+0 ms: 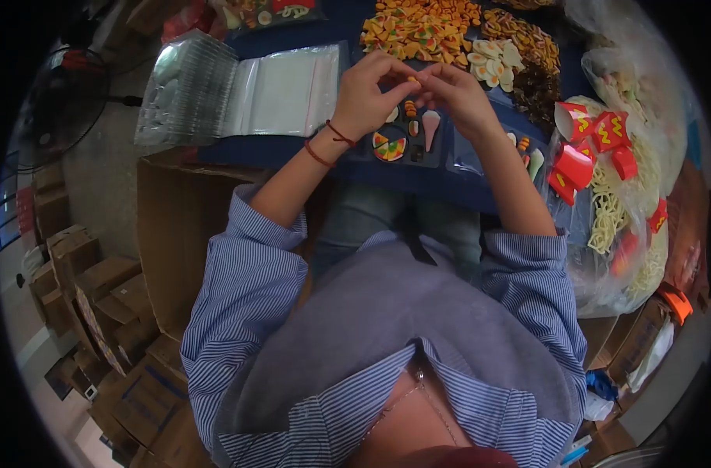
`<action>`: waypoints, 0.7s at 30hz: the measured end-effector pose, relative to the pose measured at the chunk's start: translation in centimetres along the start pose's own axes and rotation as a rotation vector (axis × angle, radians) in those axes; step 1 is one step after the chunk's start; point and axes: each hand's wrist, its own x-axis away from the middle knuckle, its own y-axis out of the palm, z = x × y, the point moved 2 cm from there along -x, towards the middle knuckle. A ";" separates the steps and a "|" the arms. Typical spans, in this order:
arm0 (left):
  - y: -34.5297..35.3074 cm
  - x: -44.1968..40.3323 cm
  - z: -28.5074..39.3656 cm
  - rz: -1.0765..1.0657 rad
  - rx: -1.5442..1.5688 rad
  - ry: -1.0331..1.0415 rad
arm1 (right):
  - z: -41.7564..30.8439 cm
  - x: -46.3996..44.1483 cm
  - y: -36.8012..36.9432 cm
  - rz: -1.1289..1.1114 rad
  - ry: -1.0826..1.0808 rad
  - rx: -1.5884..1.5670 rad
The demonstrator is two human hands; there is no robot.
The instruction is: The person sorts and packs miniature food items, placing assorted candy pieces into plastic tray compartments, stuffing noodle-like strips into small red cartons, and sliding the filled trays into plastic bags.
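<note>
Close together over the table, my left hand (pixel 367 93) and my right hand (pixel 457 97) meet at the fingertips, both closed in a pinch. A small orange toy food piece (pixel 412 79) shows at my left fingertips; what my right fingers hold is hidden. Just below them lies a clear plastic tray (pixel 430 160). In and around it are a round toy pizza (pixel 389 145), a pink ice cream cone (pixel 430 129), an orange skewer-like piece (pixel 410 109) and a small dark square piece (pixel 417 152).
Beyond my hands are heaps of orange toy pizza slices (pixel 418 35), toy fried eggs (pixel 496 62) and dark brown pieces (pixel 536 97). Clear plastic bags (pixel 289 90) are stacked at left. Red fries boxes (pixel 572 168) and pale noodle-like strands (pixel 605 203) lie at right. Cardboard boxes (pixel 149 390) stand lower left.
</note>
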 end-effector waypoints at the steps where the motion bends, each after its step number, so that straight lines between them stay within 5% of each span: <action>1: 0.0 0.4 0.0 -0.002 0.000 -0.003 | 0.2 0.4 0.5 -0.022 0.008 -0.092; 4: -0.1 1.8 -0.2 0.046 0.204 -0.021 | 0.7 1.4 2.2 -0.016 0.056 -0.270; 6: -0.1 2.9 -0.3 0.030 0.516 -0.242 | 0.8 2.0 2.9 -0.025 0.058 -0.215; 9: -0.4 4.1 0.3 0.067 0.478 -0.394 | 1.1 2.3 3.1 -0.023 0.021 -0.113; 14: -0.8 5.9 -0.1 0.151 0.353 -0.332 | 1.9 3.1 3.3 0.082 -0.078 -0.021; 17: -2.3 6.5 -0.8 0.047 0.332 -0.375 | 2.3 3.7 3.2 0.111 -0.106 0.352; 19: -2.3 6.7 -1.1 -0.084 0.322 -0.476 | 3.1 3.9 3.8 0.148 -0.527 1.119; 21: -1.7 6.2 -1.0 -0.287 -0.188 -0.260 | 3.9 4.1 4.4 0.199 -0.656 1.262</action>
